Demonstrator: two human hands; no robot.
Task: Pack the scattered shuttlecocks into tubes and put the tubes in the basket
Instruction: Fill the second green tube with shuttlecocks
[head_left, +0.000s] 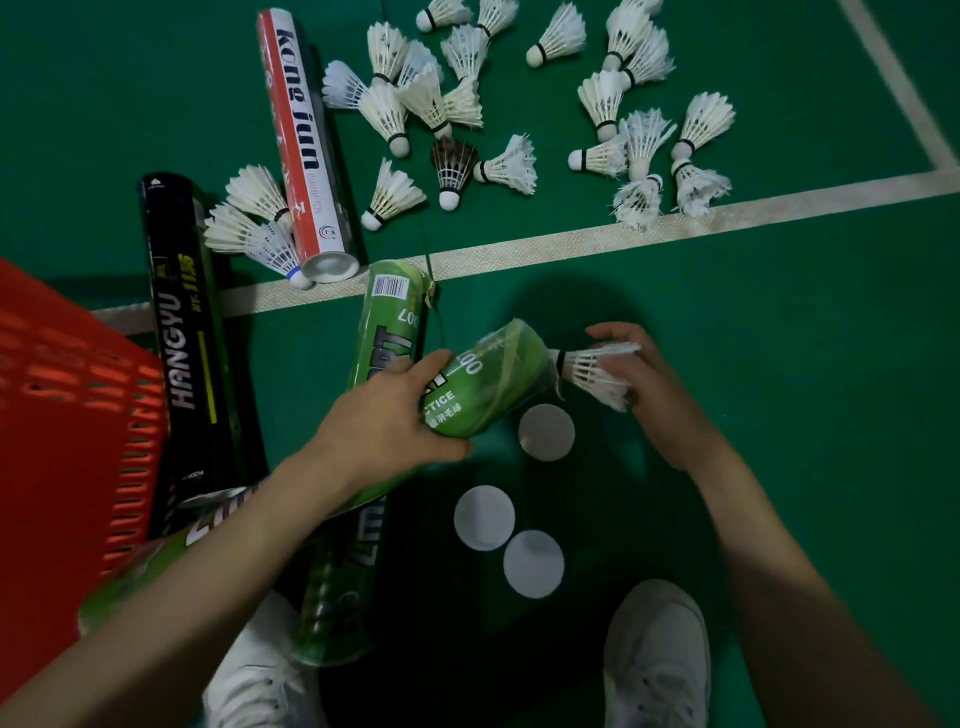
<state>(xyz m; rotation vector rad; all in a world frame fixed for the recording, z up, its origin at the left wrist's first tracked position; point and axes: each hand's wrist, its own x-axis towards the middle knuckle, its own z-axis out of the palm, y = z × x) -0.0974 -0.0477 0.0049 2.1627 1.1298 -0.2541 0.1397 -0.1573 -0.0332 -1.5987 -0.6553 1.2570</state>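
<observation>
Right hand around shuttlecock, at tube

One head-worn wide-angle view, looking steeply down and forward, close over the court floor

Left hand grips green tube, open mouth facing right. Right hand holds shuttlecock by the feathers, cork at the tube mouth. Three white caps on the floor just below the tube. Red basket far left, black tube beside it, red tube further up. Loose shuttlecocks scattered beyond the white line.
</observation>
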